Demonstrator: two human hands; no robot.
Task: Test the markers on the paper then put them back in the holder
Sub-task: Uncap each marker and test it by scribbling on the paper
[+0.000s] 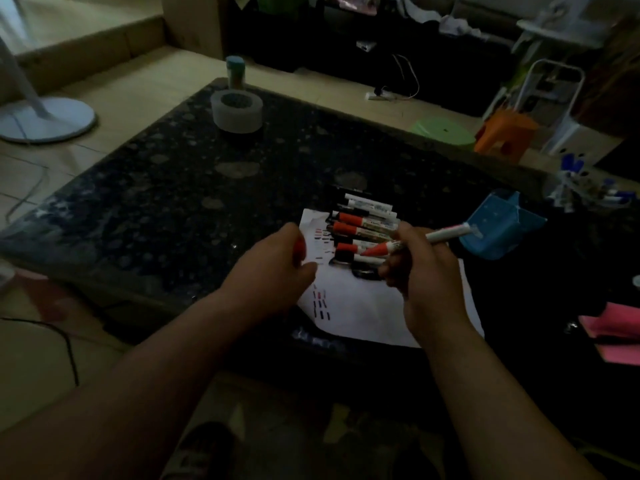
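A white sheet of paper [363,306] lies on the dark table, with short red and black test strokes along its left side. Several markers [367,223] with red and black caps lie in a row on its far edge. My right hand [422,271] grips a white marker [440,234] whose red tip points left over the paper. My left hand [277,261] is curled around a small red cap [300,249], just left of the strokes. A blue holder [502,226] lies tipped on the table to the right of the marker.
The dark speckled table [207,188] carries a grey round container [237,110] and a teal-capped bottle [235,72] at the far side. Pink paper [616,327] lies at right. A fan base [41,119], a green lid [443,131] and an orange stool [505,133] stand on the floor.
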